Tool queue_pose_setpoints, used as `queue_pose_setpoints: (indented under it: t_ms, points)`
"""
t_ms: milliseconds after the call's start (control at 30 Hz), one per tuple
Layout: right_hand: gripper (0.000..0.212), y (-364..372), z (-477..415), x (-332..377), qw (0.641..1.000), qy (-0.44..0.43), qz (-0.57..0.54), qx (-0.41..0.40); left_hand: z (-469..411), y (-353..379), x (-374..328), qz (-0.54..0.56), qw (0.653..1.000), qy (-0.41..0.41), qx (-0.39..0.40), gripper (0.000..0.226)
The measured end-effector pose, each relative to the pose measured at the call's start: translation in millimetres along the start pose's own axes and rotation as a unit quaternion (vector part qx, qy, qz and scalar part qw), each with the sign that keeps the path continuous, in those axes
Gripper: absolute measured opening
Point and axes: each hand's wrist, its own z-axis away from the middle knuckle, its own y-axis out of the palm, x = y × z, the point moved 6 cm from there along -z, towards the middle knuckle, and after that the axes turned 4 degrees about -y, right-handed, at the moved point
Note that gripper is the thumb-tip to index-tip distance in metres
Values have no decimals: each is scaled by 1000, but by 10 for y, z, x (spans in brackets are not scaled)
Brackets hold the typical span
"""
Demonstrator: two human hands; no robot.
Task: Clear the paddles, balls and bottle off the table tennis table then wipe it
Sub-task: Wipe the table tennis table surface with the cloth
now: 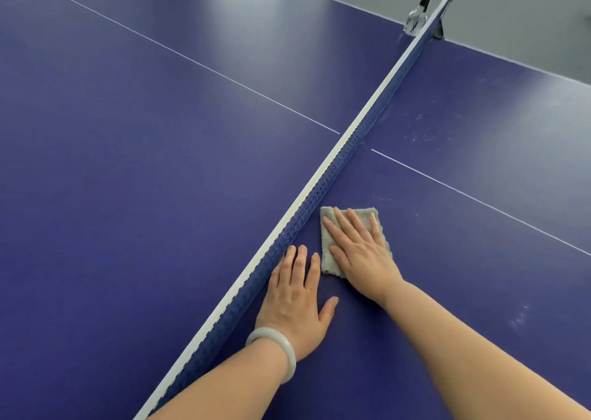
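Note:
The blue table tennis table point(160, 163) fills the view. My right hand point(358, 253) lies flat, fingers spread, pressing a folded grey cloth point(329, 259) onto the table just right of the net. My left hand point(295, 298), with a pale bangle on the wrist, rests flat on the table beside the net, fingers apart, holding nothing. No paddles, balls or bottle are in view.
The net point(319, 195), blue with a white top band, runs diagonally from bottom left to its clamp post point(419, 13) at the far edge. White centre lines cross both halves. Pale dusty smudges point(415, 131) mark the right half. Grey floor lies beyond the far edge.

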Motion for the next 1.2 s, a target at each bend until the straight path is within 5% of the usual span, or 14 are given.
queue_pose_setpoints:
  t_ms: [167, 367, 533, 700, 967, 1067, 1200]
  points:
    - [57, -14, -699, -93, 1000, 11, 0, 8, 10, -93, -12, -12, 1000, -15, -6, 75]
    - [58, -104, -469, -1297, 949, 310, -54, -2, 13, -67, -7, -20, 1000, -10, -15, 75]
    - [62, 11, 166, -1049, 882, 465, -70, -28, 19, -87, -10, -17, 1000, -12, -12, 75]
    - [61, 89, -140, -506, 933, 358, -39, -23, 8, -94, -32, -18, 1000, -9, -17, 74]
    - [60, -155, -974, -1388, 954, 288, -78, 16, 5, -73, -31, -30, 999, -3, -35, 73]
    - [60, -177, -516, -1978, 915, 398, -64, 11, 0, -64, -19, -28, 999, 0, -35, 74]
    - [63, -173, 513, -2445, 810, 581, -77, -7, -7, -42, -13, -33, 999, -2, -28, 75]
